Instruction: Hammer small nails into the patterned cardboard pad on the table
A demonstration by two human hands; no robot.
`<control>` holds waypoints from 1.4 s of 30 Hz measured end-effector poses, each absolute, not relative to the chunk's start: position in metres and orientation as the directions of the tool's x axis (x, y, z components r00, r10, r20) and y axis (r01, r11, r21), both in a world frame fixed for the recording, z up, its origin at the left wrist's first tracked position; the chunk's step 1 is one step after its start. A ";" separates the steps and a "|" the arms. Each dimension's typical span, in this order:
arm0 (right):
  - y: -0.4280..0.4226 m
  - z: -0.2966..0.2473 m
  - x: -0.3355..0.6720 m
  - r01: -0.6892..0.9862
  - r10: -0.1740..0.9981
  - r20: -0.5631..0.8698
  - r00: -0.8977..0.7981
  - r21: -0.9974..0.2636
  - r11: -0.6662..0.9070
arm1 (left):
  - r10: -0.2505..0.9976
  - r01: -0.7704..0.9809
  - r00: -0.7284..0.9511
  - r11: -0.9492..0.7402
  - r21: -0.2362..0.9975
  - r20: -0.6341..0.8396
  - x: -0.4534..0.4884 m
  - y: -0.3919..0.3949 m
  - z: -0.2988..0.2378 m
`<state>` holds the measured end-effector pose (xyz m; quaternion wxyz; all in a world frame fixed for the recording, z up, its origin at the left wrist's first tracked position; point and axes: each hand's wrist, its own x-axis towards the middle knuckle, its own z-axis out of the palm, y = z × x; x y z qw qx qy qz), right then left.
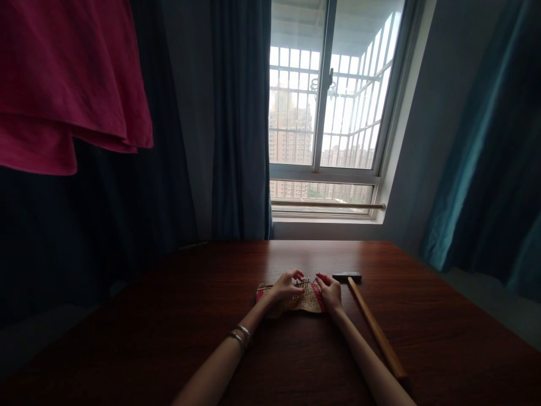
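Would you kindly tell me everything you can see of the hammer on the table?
The hammer has a narrow, dark head that looks like metal and a long, straight, light-brown handle that looks wooden. It lies on the reddish-brown table, to the right of the right hand, its head at the far end and its handle slanting back toward the person and rightward. No hand grips it.

Hands (331, 290) at spotted piece (310, 300); hammer (373, 324) on table (169, 338).
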<state>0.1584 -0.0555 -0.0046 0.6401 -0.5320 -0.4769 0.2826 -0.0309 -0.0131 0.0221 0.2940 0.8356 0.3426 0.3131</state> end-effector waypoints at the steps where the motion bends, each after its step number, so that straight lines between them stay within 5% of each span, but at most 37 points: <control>1: -0.056 -0.004 0.158 0.163 0.875 0.315 0.367 -0.948 0.274 | 0.757 0.384 0.570 -0.588 0.712 0.318 -0.030 -0.013 0.022; 13: -0.062 0.013 0.153 0.325 0.907 0.374 0.192 -0.896 0.301 | 0.759 0.404 0.580 -0.583 0.705 0.296 -0.025 -0.015 0.034; 42: -0.061 0.016 0.151 0.432 0.899 0.425 0.109 -0.834 0.342 | 0.733 0.362 0.655 -0.518 0.775 0.184 -0.024 -0.008 0.036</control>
